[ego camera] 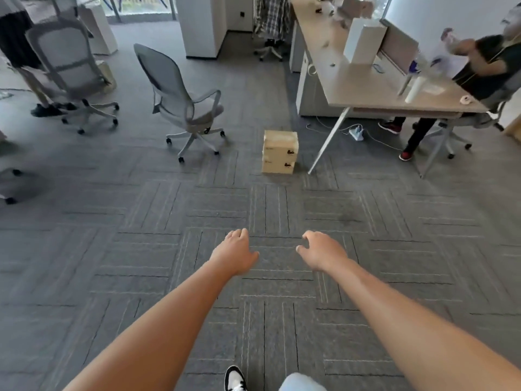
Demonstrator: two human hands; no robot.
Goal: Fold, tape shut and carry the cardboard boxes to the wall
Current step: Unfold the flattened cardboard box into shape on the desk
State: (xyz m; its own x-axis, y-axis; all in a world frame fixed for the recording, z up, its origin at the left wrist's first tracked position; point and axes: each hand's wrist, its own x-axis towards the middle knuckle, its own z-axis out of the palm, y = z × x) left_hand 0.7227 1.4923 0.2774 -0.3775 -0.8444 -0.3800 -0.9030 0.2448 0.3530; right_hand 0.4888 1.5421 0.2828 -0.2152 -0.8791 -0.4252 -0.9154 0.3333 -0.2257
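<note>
Two closed cardboard boxes [279, 152] stand stacked on the grey carpet ahead of me, beside a desk leg. Both my arms reach forward over the floor, well short of the stack. My left hand [236, 253] has loosely curled fingers and holds nothing. My right hand [321, 251] is likewise empty, its fingers relaxed and slightly bent. My shoe [235, 378] shows at the bottom edge.
A grey office chair [183, 103] stands left of the boxes, another chair [70, 71] farther left. A long desk [366, 88] runs along the right, with a person seated [485, 71] at it. A power strip and cables [356, 134] lie under the desk.
</note>
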